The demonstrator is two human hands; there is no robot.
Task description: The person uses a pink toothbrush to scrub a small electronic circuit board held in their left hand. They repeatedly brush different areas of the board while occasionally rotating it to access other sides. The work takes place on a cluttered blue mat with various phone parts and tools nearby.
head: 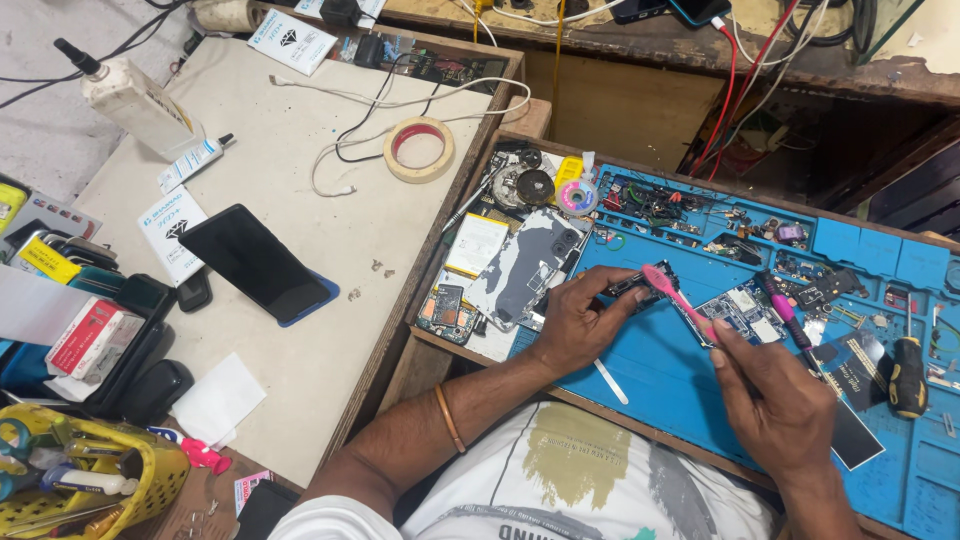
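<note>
Left hand (578, 322) curled, pinching small dark part (632, 286); right hand (775, 398) closed, gripping pink toothbrush (678, 302) over blue mat (660, 375). Yellow basket (160, 475) holding tubes.

dark phone screen (255, 262) (unlit) on table, red-white box (85, 337) left, white packet (292, 40) top

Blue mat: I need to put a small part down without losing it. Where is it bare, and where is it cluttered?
The blue mat is bare below the left hand, around the white spudger. Its top edge, by the pink-handled tool and circuit board, is crowded. On the beige table, space lies between the tape roll and black phone.
</note>
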